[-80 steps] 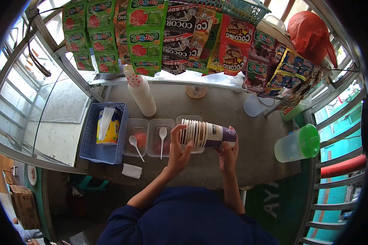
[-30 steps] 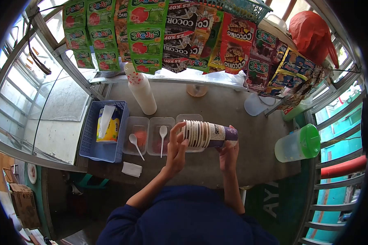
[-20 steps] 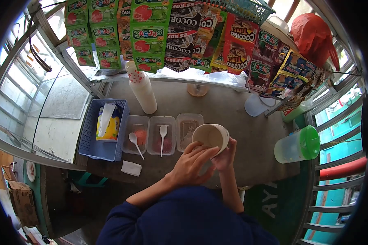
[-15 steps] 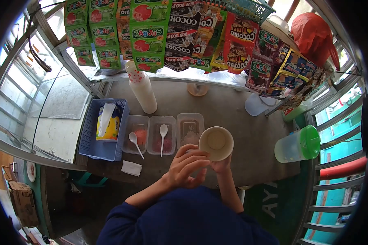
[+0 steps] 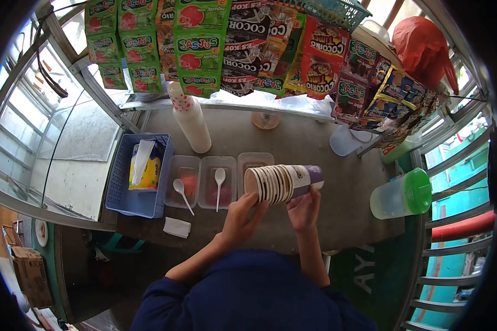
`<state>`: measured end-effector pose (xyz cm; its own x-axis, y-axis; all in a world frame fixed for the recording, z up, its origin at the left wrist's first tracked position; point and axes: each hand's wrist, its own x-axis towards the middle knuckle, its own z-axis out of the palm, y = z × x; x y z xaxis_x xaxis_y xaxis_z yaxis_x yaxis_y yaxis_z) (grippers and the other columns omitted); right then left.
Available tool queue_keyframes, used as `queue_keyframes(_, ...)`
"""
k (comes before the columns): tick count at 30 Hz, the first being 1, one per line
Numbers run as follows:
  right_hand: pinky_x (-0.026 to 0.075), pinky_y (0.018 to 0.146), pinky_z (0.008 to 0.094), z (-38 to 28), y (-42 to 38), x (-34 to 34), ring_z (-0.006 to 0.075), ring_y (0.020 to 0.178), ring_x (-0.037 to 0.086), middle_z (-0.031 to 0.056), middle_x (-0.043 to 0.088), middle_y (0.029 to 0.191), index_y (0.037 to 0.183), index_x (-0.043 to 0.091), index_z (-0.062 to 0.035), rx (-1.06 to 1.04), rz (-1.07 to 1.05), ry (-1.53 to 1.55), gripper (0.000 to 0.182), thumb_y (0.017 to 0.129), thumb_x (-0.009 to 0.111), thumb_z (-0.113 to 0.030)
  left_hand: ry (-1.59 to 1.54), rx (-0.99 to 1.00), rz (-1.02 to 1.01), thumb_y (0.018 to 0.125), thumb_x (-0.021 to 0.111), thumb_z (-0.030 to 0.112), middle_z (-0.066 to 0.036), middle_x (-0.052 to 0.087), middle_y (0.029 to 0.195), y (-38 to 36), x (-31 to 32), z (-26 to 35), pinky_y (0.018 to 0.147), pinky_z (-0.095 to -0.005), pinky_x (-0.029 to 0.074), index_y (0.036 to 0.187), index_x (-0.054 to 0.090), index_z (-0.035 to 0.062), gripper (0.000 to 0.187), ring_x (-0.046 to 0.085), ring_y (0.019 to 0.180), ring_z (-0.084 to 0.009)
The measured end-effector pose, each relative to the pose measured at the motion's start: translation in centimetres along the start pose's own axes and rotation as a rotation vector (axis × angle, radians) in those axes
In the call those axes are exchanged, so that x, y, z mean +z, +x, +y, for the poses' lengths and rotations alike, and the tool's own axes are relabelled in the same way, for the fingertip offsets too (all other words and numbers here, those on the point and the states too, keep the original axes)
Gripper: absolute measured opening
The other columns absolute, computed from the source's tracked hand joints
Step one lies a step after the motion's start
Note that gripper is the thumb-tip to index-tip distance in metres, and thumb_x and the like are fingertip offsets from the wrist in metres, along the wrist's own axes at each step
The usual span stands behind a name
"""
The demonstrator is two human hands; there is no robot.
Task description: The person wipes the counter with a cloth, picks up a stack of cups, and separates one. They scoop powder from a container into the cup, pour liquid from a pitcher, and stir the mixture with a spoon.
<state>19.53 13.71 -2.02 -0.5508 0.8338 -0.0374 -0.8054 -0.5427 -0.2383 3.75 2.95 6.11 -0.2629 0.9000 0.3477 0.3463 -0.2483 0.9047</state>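
A stack of paper cups [image 5: 281,183] lies sideways in the air over the table, rims facing left and a purple-and-white printed base end at right. My right hand [image 5: 305,211] grips the stack from below near its base end. At the rim end, my left hand [image 5: 244,218] has its fingers and thumb closed on the lower edge of the outermost cups. Behind the stack, a clear plastic tub [image 5: 255,159] is partly covered. To its left stand a tub with dark red contents [image 5: 220,196] and a tub with orange-red contents [image 5: 189,185], each with a white spoon.
A blue basket [image 5: 113,182] holds a yellow tissue pack [image 5: 144,168]. Folded tissue [image 5: 176,227] lies in front. A tall white cup stack [image 5: 193,127] stands behind the tubs. At right are a green-lidded container [image 5: 389,198] and a pale jug [image 5: 345,142]. Drink sachets [image 5: 200,44] hang above.
The cup stack has turned from mouth-up to sideways, rims now leftward. My left hand has moved slightly left and down and closed at the rims; my right hand has stayed at the base.
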Motion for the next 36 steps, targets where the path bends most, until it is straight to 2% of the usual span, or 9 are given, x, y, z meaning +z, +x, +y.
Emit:
queue_keyframes(1, 0.042, 0.099, 0.0386, -0.1, 0.1, -0.5, 0.0235, 0.120, 0.048, 0.0101, 0.048, 0.129, 0.141, 0.027, -0.0144, 0.039, -0.070, 0.235, 0.061, 0.088, 0.052, -0.033, -0.143, -0.136, -0.044, 0.088, 0.056, 0.006, -0.010, 0.062, 0.079, -0.2, 0.0, -0.7, 0.066, -0.0252, 0.042, 0.090, 0.056, -0.0042, 0.011, 0.058, 0.069, -0.0209)
queue_keyframes(2, 0.042, 0.099, 0.0386, 0.0, -0.2, -1.0, 0.0235, 0.120, 0.048, 0.0101, 0.048, 0.129, 0.141, 0.027, -0.0144, 0.041, -0.069, 0.236, 0.061, 0.088, 0.052, -0.033, -0.142, -0.137, -0.043, 0.088, 0.056, 0.006, -0.010, 0.062, 0.079, -0.4, 0.0, -1.4, 0.066, -0.0252, 0.042, 0.090, 0.056, -0.0042, 0.011, 0.058, 0.069, -0.0209)
queue_keyframes(4, 0.035, 0.104, 0.0395, 1.8, -0.9, 4.9, 0.0253, 0.125, 0.042, 0.0113, 0.042, 0.134, 0.144, 0.017, -0.0159, -0.217, -0.042, -0.327, 0.075, 0.084, 0.062, -0.022, -0.322, -0.281, 0.020, 0.090, 0.056, 0.007, -0.005, 0.065, 0.084, -0.8, 0.2, -2.8, 0.066, -0.0221, 0.041, 0.090, 0.057, -0.0037, 0.011, 0.057, 0.072, -0.0101)
queue_keyframes(7, 0.037, 0.102, 0.0391, 2.9, -0.8, 4.9, 0.0264, 0.123, 0.042, 0.0157, 0.039, 0.136, 0.145, 0.006, -0.0120, -0.313, -0.017, -0.548, 0.092, 0.078, 0.070, -0.008, -0.599, -0.305, 0.114, 0.089, 0.059, 0.009, -0.003, 0.066, 0.091, -0.4, 0.5, -4.4, 0.072, -0.0237, 0.044, 0.095, 0.059, -0.0024, 0.013, 0.057, 0.081, -0.0058)
queue_keyframes(11, 0.039, 0.101, 0.0391, 2.7, -1.3, 5.4, 0.0255, 0.121, 0.043, 0.0187, 0.039, 0.134, 0.144, 0.007, -0.0084, -0.377, 0.028, -0.721, 0.096, 0.073, 0.071, 0.001, -0.821, -0.402, 0.127, 0.087, 0.062, 0.010, -0.005, 0.066, 0.096, -0.4, 0.2, -5.8, 0.086, -0.0263, 0.046, 0.106, 0.059, -0.0004, 0.022, 0.061, 0.091, -0.0098)
queue_keyframes(19, 0.044, 0.097, 0.0378, 2.1, -1.8, 6.7, 0.0261, 0.118, 0.047, 0.0197, 0.042, 0.130, 0.136, 0.017, -0.0037, -0.463, -0.048, -1.097, 0.097, 0.063, 0.081, -0.004, -1.095, -0.483, 0.117, 0.088, 0.061, 0.014, -0.007, 0.062, 0.106, -1.3, 1.1, -7.4, 0.088, -0.0316, 0.046, 0.113, 0.053, 0.0002, 0.030, 0.060, 0.096, -0.0141)
queue_keyframes(26, 0.045, 0.097, 0.0386, 2.2, -1.9, 6.9, 0.0261, 0.117, 0.048, 0.0195, 0.043, 0.129, 0.135, 0.019, -0.0042, -0.466, -0.052, -1.091, 0.095, 0.063, 0.081, -0.004, -1.147, -0.561, 0.117, 0.096, 0.046, 0.032, -0.009, 0.058, 0.114, -1.4, 0.5, -8.8, 0.095, -0.0353, 0.042, 0.118, 0.050, 0.0014, 0.038, 0.057, 0.105, -0.0184)
queue_keyframes(32, 0.045, 0.096, 0.0374, 1.8, -1.9, 6.6, 0.0249, 0.116, 0.048, 0.0180, 0.043, 0.129, 0.136, 0.021, -0.0034, -0.484, -0.048, -1.021, 0.093, 0.064, 0.080, -0.004, -1.123, -0.576, 0.276, 0.095, 0.050, 0.026, -0.008, 0.062, 0.104, -0.9, -0.2, -8.0, 0.088, -0.0334, 0.046, 0.111, 0.054, 0.0012, 0.029, 0.060, 0.095, -0.0158)
queue_keyframes(36, 0.043, 0.096, 0.0359, 0.4, -1.2, 3.0, 0.0205, 0.115, 0.050, 0.0123, 0.048, 0.126, 0.131, 0.037, -0.0052, -0.541, 0.187, -0.728, 0.067, 0.075, 0.073, -0.012, -1.036, -0.499, 0.329, 0.095, 0.051, 0.024, -0.007, 0.063, 0.103, -1.0, -1.1, -8.3, 0.088, -0.0317, 0.046, 0.110, 0.055, 0.0011, 0.027, 0.060, 0.095, -0.0148)
